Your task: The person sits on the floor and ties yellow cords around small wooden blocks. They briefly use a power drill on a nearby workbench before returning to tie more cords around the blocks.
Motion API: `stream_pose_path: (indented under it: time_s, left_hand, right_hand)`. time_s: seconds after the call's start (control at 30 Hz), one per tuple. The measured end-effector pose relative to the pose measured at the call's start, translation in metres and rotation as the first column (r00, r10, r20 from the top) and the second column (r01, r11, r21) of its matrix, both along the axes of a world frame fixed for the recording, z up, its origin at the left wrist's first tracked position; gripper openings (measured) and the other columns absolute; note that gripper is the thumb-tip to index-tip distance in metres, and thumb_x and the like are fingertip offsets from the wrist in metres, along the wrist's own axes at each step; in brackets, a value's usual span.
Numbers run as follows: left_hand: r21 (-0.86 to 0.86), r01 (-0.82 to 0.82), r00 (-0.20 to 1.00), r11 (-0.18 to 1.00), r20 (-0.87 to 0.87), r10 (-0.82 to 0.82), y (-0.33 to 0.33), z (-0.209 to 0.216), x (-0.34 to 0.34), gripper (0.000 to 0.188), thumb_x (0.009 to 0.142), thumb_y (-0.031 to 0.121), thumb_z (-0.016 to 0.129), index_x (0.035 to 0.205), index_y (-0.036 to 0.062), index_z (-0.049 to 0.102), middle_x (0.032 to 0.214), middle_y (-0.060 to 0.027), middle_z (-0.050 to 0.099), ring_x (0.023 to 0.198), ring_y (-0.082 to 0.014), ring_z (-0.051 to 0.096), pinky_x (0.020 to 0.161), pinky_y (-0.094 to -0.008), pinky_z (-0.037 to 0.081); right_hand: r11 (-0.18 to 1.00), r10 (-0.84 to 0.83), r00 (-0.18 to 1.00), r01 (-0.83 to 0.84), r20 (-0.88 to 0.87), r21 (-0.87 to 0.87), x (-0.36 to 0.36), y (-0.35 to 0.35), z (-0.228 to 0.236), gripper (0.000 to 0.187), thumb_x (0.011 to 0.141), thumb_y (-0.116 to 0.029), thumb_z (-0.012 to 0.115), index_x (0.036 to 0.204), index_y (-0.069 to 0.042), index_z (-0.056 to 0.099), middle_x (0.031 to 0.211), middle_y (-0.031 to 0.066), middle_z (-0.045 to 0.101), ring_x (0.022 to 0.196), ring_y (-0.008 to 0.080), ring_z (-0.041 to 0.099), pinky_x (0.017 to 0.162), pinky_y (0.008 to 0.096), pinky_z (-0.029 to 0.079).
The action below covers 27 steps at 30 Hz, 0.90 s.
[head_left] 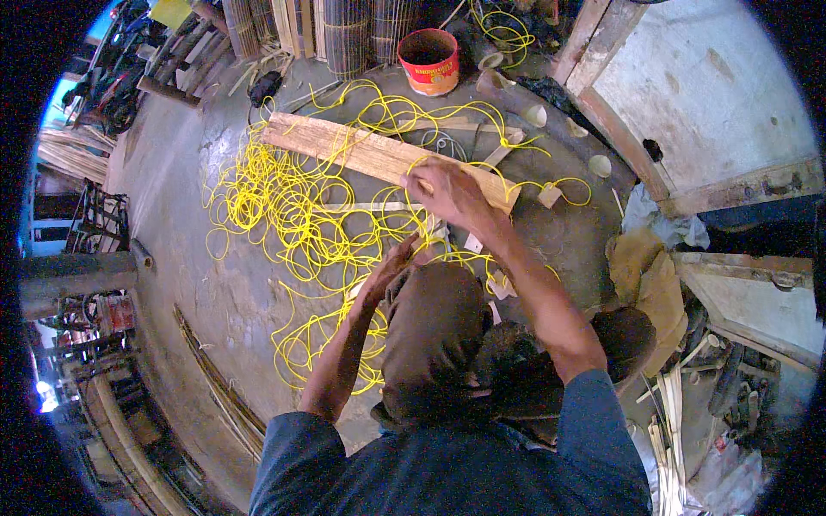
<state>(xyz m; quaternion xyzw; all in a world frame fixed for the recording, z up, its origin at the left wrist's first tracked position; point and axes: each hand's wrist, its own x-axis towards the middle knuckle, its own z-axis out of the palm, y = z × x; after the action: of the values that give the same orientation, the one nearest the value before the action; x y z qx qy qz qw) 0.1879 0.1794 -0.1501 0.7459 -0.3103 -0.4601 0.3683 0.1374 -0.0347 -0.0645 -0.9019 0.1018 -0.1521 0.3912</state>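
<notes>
A long tangle of thin yellow cord [258, 193] is spread in loops over the floor in front of me and to my left. Across it lies a flat wooden plank [331, 148], slanting down toward the right. My right hand [446, 196] is above the plank's right half, its fingers closed in a pinch on a strand of the cord. Lower down, beside my knee [434, 331], my left hand [400, 260] is closed on the cord too; the knee hides part of it. A small wooden block [549, 196] rests off the plank's right end, with cord looped around it.
A red and yellow bucket [428, 62] stands beyond the plank, near rolled slatted blinds [348, 34]. Thin wood strips [495, 150] lie behind the plank. To the right are a worn white panel [705, 95] and brown cardboard [650, 284]. Long split strips [215, 378] lie at left.
</notes>
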Motion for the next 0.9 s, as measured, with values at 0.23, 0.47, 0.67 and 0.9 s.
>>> stream_pose_path:
  time_s: [0.23, 0.47, 0.67, 0.9]
  left_hand:
    - [0.213, -0.368, 0.874, 0.905, -0.255, 0.415, -0.064, 0.096, -0.012, 0.051, 0.098, 0.045, 0.032, 0.098, 0.0017, 0.058, 0.075, -0.0039, 0.053, 0.065, -0.0161, 0.047, 0.062, -0.0275, 0.039]
    - [-0.095, -0.395, 0.87, 0.914, -0.36, 0.338, -0.072, 0.071, -0.009, 0.034, 0.092, 0.039, 0.052, 0.089, 0.0054, 0.055, 0.065, 0.0034, 0.041, 0.056, -0.008, 0.035, 0.048, -0.0228, 0.026]
    - [-0.119, -0.293, 0.906, 0.949, -0.352, 0.235, -0.074, 0.088, -0.013, 0.04, 0.087, 0.035, 0.062, 0.114, 0.0052, 0.056, 0.078, 0.0057, 0.051, 0.059, -0.0035, 0.037, 0.053, -0.018, 0.03]
    - [-0.127, -0.313, 0.947, 0.941, -0.12, 0.298, -0.049, 0.063, 0.0, 0.04, 0.091, 0.035, 0.056, 0.12, 0.0083, 0.047, 0.092, -0.0059, 0.065, 0.069, -0.0091, 0.054, 0.059, -0.0216, 0.04]
  right_hand:
    - [0.944, -0.261, 0.961, 0.275, -0.095, 0.182, -0.047, -0.027, -0.014, 0.034, 0.09, -0.033, 0.052, 0.079, -0.003, 0.063, 0.071, 0.0192, 0.061, 0.068, 0.0377, 0.061, 0.063, 0.0444, 0.048]
    - [0.902, -0.368, 0.93, 0.359, -0.005, 0.238, -0.094, 0.001, -0.011, 0.024, 0.089, -0.026, 0.055, 0.093, -0.003, 0.063, 0.083, 0.0154, 0.064, 0.075, 0.0293, 0.064, 0.067, 0.037, 0.05]
    - [0.92, -0.342, 0.926, 0.365, 0.16, -0.145, -0.094, 0.001, -0.026, 0.028, 0.084, -0.016, 0.058, 0.11, -0.008, 0.059, 0.113, 0.0079, 0.057, 0.103, 0.0275, 0.057, 0.085, 0.0376, 0.047]
    - [0.97, -0.193, 0.97, 0.211, -0.152, 0.118, -0.095, 0.017, -0.011, 0.019, 0.087, -0.021, 0.055, 0.097, -0.005, 0.057, 0.097, 0.0104, 0.061, 0.094, 0.0293, 0.059, 0.075, 0.0393, 0.048]
